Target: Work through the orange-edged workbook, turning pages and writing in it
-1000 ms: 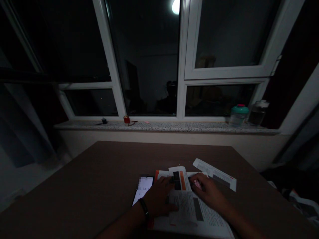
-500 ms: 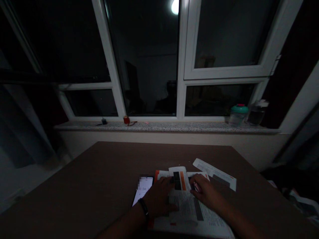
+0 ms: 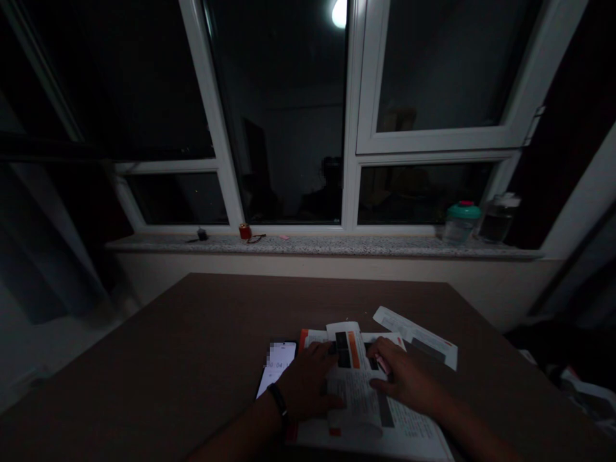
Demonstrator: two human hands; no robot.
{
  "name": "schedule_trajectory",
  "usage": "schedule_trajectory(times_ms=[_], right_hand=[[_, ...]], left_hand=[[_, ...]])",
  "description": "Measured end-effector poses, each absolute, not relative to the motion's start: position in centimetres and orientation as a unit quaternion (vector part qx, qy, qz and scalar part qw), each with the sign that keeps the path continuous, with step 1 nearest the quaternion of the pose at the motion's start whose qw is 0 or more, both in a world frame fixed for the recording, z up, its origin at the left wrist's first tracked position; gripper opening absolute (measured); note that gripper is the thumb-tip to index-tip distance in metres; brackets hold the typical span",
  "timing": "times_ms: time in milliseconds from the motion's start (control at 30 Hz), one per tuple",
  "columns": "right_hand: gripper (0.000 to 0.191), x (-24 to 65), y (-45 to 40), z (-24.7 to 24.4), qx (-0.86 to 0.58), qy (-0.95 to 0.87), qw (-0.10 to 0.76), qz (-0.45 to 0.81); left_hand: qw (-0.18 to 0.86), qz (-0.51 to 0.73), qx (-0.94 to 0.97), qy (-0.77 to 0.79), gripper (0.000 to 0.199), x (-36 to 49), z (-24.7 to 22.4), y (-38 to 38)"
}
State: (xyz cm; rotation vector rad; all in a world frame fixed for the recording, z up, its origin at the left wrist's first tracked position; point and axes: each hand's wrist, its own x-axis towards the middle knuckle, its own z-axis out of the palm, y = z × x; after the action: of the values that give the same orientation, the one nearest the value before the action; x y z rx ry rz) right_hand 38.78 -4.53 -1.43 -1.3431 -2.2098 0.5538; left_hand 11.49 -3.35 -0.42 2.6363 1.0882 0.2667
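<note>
Since our view runs forward and down, a wide white-framed window point(image 3: 353, 83) fills the top of the scene, with a bright round light point(image 3: 339, 13) showing in its dark glass. Below it, a speckled stone sill point(image 3: 317, 244) carries a teal-lidded jar point(image 3: 461, 223), a glass jar point(image 3: 497, 219) with dark contents, and a small red cylinder point(image 3: 245, 231).

A brown table point(image 3: 158, 359) spreads beneath the sill, and our work sits near its front edge, right of centre. There, an open book point(image 3: 414, 431) lies under a long printed sheet point(image 3: 353, 394) marked with orange and dark blocks. The sheet's long axis points away from us towards the window, leaning very slightly left. A loose paper point(image 3: 416, 337) lies angled beyond the book on the right, and a lit smartphone point(image 3: 276, 367) sits just left of the book.

Our left hand point(image 3: 308, 382) rests palm-down and flat across the sheet's left edge, its fingers pointing right and its heel overlapping the phone's corner. A black wristband point(image 3: 278, 401) circles that wrist. Our right hand point(image 3: 409, 378) reaches in from the lower right, fingers curved and pointing left, at the sheet's right edge. The hands stay apart, with the sheet's orange-marked strip between them. A small pink item point(image 3: 383, 364) sits at the right fingers; we cannot tell whether they are clamped on it.
</note>
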Motion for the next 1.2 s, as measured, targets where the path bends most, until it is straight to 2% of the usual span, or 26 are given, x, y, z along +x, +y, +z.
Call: schedule_trajectory(times_ms=[133, 433, 900, 1200], right_hand=[[0.017, 38.4, -4.0, -2.1, -0.496, -0.806, 0.266, 0.183], [0.005, 38.3, -3.6, -2.6, -0.492, -0.797, 0.297, 0.186], [0.004, 37.8, -3.6, -2.8, -0.494, -0.784, 0.318, 0.202], [0.015, 37.5, -3.1, -3.2, -0.535, -0.757, 0.309, 0.212]], left_hand=[[0.129, 0.092, 0.914, 0.374, 0.084, 11.5, -0.4, -3.3], [0.133, 0.094, 0.911, 0.378, 0.084, 11.5, -0.4, -3.3], [0.164, 0.12, 0.913, 0.354, 0.081, 11.5, -0.5, -3.0], [0.159, 0.107, 0.914, 0.358, 0.083, 11.6, -0.4, -3.1]])
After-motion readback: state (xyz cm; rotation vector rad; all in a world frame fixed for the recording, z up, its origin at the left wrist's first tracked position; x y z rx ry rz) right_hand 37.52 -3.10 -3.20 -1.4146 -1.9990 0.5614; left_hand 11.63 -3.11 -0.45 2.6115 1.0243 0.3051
